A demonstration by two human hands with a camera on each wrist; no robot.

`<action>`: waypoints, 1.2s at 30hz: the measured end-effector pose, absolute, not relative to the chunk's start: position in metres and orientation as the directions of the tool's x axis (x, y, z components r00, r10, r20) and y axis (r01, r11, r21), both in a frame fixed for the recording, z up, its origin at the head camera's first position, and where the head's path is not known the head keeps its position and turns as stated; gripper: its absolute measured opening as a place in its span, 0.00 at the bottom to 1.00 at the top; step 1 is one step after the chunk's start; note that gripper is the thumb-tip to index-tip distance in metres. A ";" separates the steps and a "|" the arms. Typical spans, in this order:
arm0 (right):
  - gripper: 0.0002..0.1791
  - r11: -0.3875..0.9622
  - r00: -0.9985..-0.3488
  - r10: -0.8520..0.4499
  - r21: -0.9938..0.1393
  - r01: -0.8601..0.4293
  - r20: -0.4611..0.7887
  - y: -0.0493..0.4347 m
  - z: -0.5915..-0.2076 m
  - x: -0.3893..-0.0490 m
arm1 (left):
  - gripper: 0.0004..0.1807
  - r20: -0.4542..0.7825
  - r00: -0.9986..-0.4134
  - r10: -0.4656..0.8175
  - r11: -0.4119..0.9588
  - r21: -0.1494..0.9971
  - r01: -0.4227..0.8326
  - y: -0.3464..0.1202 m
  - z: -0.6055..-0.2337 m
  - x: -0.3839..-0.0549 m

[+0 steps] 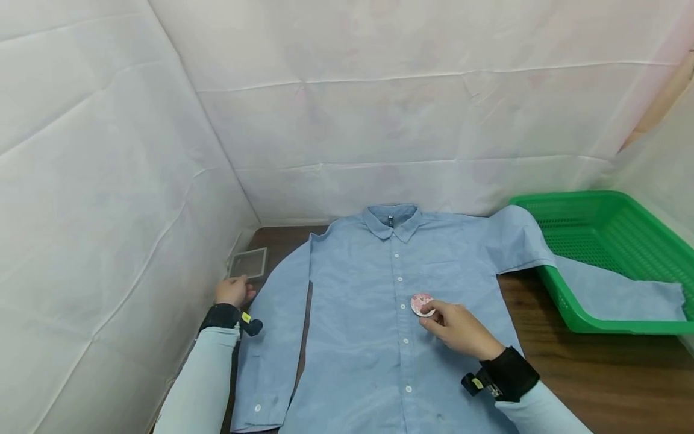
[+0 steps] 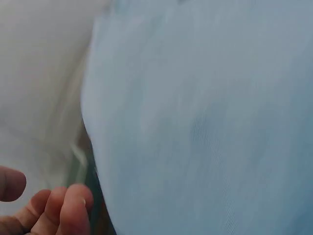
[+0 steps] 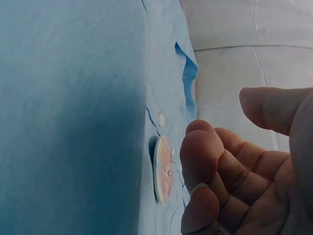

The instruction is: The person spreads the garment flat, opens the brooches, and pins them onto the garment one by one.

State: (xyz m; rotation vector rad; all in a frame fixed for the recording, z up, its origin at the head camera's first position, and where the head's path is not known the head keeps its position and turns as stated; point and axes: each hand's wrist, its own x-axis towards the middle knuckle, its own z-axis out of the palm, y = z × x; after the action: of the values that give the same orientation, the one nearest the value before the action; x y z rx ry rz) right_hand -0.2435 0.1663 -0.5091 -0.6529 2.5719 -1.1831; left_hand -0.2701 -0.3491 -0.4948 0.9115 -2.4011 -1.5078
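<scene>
A light blue button-up shirt (image 1: 352, 313) lies spread out, collar at the far side. On its front, just beside the button row, sits a round pink-and-white badge (image 1: 418, 303). My right hand (image 1: 461, 328) is over the badge's near right edge. In the right wrist view, the badge (image 3: 164, 170) stands apart from the bent fingers (image 3: 200, 152), and the thumb is spread away from them. My left hand (image 1: 233, 292) is at the near edge of a clear plastic box (image 1: 249, 263), its fingers loosely curled; whether they touch the box cannot be told.
A green plastic basket (image 1: 623, 327) stands at the right, with one shirt sleeve (image 1: 618, 289) draped into it. Brown wooden tabletop (image 1: 569, 361) shows below the basket. White sheeting (image 1: 379, 120) hangs behind and at the left, close to my left arm.
</scene>
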 end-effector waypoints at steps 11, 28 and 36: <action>0.12 0.643 -0.902 -0.431 -0.702 -0.306 -0.001 0.180 -0.506 -0.256 | 0.14 0.179 -0.953 -0.244 0.720 0.692 -0.054 -0.237 -0.470 -0.243; 0.19 0.723 -0.913 -0.402 -0.589 -0.361 0.065 0.182 -0.513 -0.278 | 0.45 -0.018 -0.931 0.366 0.913 0.203 0.355 -0.108 -0.489 -0.250; 0.29 0.733 -0.900 -0.425 -0.547 -0.405 0.097 0.167 -0.515 -0.284 | 0.61 -0.132 -0.917 0.376 0.926 0.037 0.375 -0.078 -0.496 -0.279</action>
State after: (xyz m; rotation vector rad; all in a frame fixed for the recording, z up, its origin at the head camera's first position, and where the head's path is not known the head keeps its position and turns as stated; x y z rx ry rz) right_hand -0.2843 0.1667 -0.5152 -0.6928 2.8915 -0.9006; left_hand -0.2794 -0.0783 -0.4962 -0.6302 -3.2179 -0.0175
